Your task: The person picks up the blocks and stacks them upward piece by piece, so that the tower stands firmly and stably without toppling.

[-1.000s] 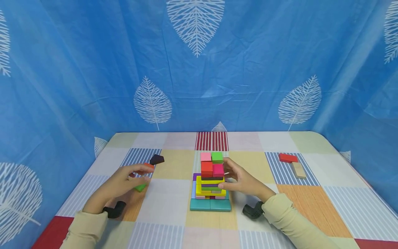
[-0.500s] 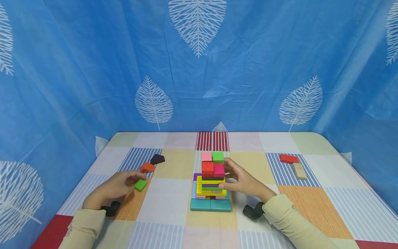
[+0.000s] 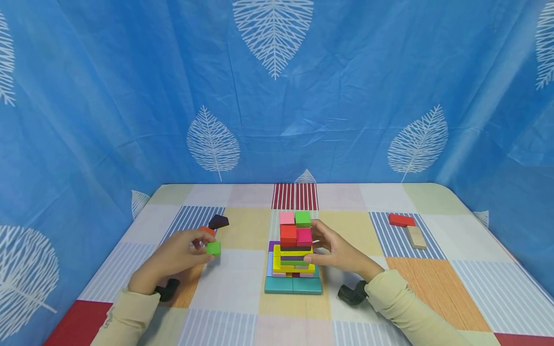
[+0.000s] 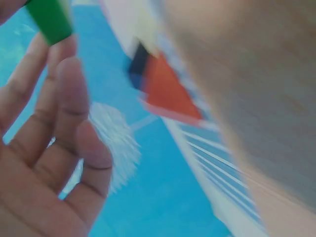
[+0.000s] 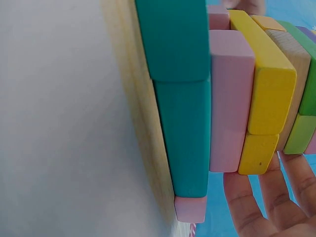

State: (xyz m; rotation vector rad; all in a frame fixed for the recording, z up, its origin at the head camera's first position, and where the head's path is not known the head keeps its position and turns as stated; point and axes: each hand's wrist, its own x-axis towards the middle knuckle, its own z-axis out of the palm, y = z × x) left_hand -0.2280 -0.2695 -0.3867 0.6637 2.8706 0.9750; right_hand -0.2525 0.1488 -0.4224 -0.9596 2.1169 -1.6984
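Note:
A small green block (image 3: 213, 249) is pinched between the thumb and fingers of my left hand (image 3: 179, 252), lifted off the cloth; in the left wrist view the green block (image 4: 52, 19) shows at the top left, by the fingertips. My right hand (image 3: 344, 252) holds the right side of a multicoloured block tower (image 3: 294, 263), thumb at its front and fingers behind. In the right wrist view several fingers (image 5: 276, 197) touch the yellow and wooden layers. Red, magenta, pink and green blocks top the tower, above a wide teal bottom layer (image 3: 293, 285).
An orange block (image 3: 207, 230), partly hidden by the left hand, and a dark angular block (image 3: 218, 221) lie at the left. To the right lie a red block (image 3: 401, 220) and a plain wooden block (image 3: 416, 237). A patchwork cloth (image 3: 229, 298) covers the table; blue curtains surround it.
My left hand drew back from the green block, then took hold of it and moved it right and slightly up. The right hand and the tower stay in place.

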